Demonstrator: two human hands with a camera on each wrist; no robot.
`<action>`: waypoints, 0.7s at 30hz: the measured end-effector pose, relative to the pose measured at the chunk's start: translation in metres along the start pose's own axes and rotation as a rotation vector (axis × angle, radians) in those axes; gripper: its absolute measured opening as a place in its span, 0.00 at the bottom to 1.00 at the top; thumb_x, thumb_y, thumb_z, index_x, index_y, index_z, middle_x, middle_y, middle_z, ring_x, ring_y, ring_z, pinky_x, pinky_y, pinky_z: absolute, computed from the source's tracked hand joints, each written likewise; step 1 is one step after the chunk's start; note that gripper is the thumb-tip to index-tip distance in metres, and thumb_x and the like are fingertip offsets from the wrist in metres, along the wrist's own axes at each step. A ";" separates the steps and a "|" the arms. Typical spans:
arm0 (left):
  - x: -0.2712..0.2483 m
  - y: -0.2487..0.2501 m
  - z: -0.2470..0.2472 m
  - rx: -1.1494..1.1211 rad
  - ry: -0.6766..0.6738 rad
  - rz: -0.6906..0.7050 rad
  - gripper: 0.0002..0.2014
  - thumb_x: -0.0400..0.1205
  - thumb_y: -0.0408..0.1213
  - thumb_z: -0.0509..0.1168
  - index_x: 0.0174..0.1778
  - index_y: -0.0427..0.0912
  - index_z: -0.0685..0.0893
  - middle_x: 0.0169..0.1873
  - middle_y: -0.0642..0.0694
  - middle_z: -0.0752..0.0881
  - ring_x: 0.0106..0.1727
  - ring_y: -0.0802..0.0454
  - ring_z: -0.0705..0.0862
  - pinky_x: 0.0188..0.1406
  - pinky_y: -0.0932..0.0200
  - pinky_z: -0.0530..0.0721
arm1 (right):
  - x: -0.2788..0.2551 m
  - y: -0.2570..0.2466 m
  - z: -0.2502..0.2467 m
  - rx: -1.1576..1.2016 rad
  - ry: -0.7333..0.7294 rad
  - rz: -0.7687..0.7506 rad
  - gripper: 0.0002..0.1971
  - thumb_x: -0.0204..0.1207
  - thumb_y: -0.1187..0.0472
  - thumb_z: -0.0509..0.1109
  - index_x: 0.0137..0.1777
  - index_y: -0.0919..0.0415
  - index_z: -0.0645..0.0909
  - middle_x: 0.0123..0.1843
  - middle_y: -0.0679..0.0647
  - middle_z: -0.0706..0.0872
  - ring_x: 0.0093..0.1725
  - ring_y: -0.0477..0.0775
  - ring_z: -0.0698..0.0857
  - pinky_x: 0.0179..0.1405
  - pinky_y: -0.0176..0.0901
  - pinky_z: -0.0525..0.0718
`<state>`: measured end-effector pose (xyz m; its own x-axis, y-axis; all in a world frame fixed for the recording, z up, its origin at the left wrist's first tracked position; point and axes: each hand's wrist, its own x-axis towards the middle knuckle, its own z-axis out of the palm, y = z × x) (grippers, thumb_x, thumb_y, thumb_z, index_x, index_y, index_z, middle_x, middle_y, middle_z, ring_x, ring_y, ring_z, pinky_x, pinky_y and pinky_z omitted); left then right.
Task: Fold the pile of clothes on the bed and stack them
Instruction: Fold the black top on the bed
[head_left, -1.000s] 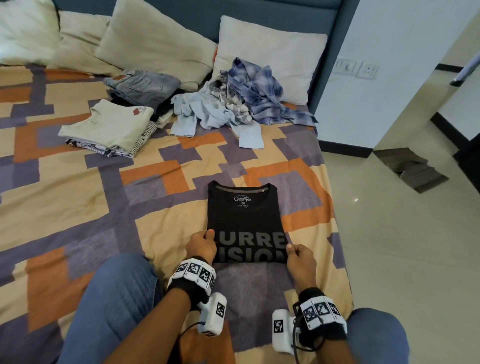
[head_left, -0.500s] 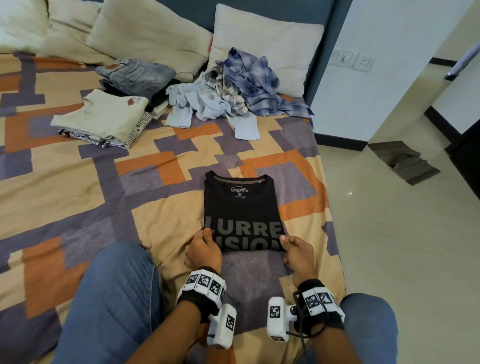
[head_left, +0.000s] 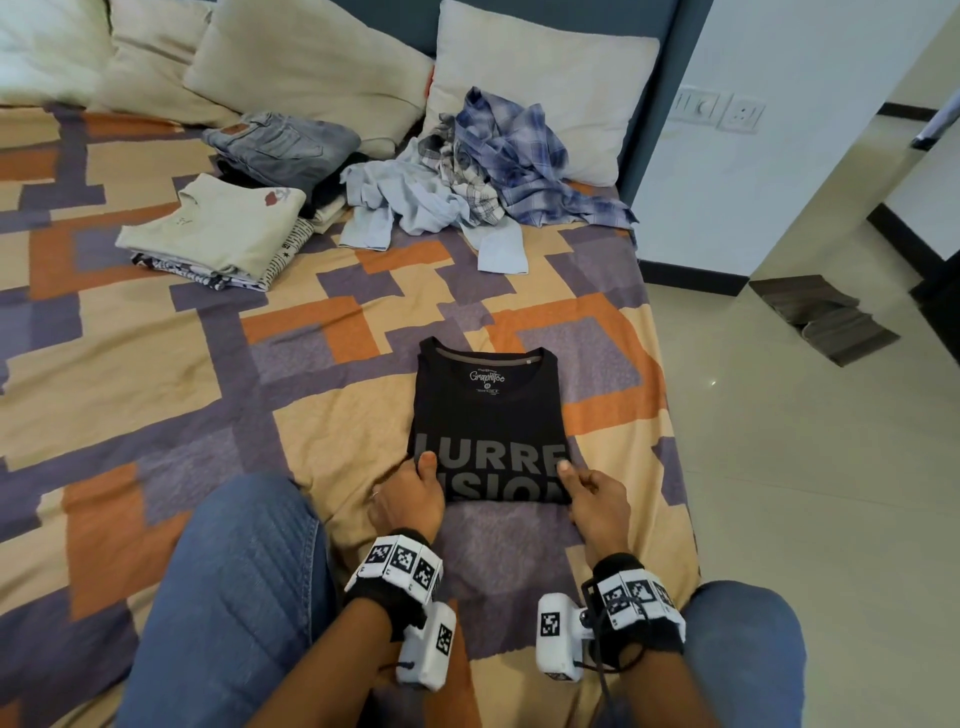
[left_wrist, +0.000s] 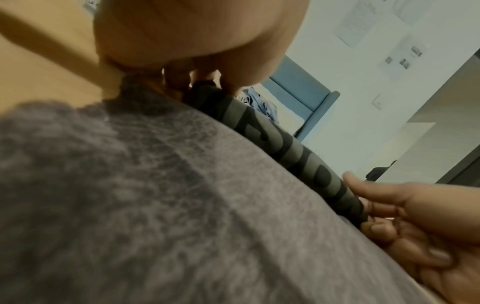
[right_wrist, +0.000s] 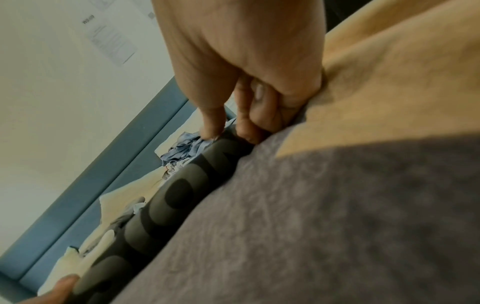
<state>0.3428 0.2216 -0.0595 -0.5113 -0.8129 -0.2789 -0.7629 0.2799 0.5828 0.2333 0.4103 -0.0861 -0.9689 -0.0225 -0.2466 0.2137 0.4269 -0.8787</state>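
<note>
A black T-shirt (head_left: 488, 415) with grey lettering lies folded on the patterned bedspread (head_left: 156, 374) in front of me. My left hand (head_left: 413, 493) pinches its near left corner, thumb on top. My right hand (head_left: 587, 491) pinches the near right corner the same way. The left wrist view shows the shirt's folded near edge (left_wrist: 291, 152) running to my right hand (left_wrist: 405, 207). In the right wrist view my right hand's fingers (right_wrist: 246, 123) curl under that edge (right_wrist: 176, 197). An unfolded pile of blue and plaid shirts (head_left: 483, 176) lies by the pillows. A folded stack topped by a cream shirt (head_left: 218, 228) sits at left.
Folded grey jeans (head_left: 283, 143) lie behind the cream stack. Several pillows (head_left: 311, 62) line the blue headboard. My knees in blue jeans (head_left: 234, 582) flank my arms. The bed's right edge (head_left: 670, 415) drops to a tiled floor, where a doormat (head_left: 821, 317) lies.
Both hands have kept their grip on the shirt's near corners and shifted slightly forward. The head view has dipped and moved closer.
</note>
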 end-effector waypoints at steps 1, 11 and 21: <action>0.000 0.000 0.000 -0.005 -0.001 -0.011 0.25 0.89 0.51 0.48 0.63 0.38 0.84 0.59 0.33 0.85 0.63 0.32 0.80 0.64 0.46 0.74 | 0.001 0.003 -0.001 0.008 -0.032 -0.009 0.12 0.78 0.50 0.74 0.38 0.57 0.87 0.36 0.54 0.90 0.38 0.55 0.86 0.44 0.52 0.84; 0.037 0.019 -0.021 -0.205 0.096 -0.040 0.13 0.84 0.44 0.61 0.53 0.40 0.85 0.51 0.37 0.87 0.49 0.40 0.82 0.49 0.50 0.78 | 0.033 -0.056 -0.010 -0.118 -0.006 -0.107 0.15 0.84 0.56 0.66 0.38 0.62 0.85 0.36 0.57 0.88 0.39 0.57 0.85 0.37 0.44 0.79; 0.163 0.077 -0.012 -0.037 -0.129 0.129 0.20 0.85 0.50 0.62 0.56 0.34 0.83 0.54 0.35 0.86 0.59 0.34 0.83 0.54 0.48 0.78 | 0.171 -0.099 0.040 -0.287 -0.316 -0.045 0.15 0.79 0.50 0.72 0.37 0.59 0.79 0.32 0.56 0.84 0.36 0.59 0.84 0.33 0.47 0.77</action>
<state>0.2059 0.1050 -0.0513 -0.6522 -0.6984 -0.2948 -0.6741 0.3564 0.6469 0.0509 0.3282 -0.0572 -0.8810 -0.3036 -0.3629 0.0855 0.6522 -0.7532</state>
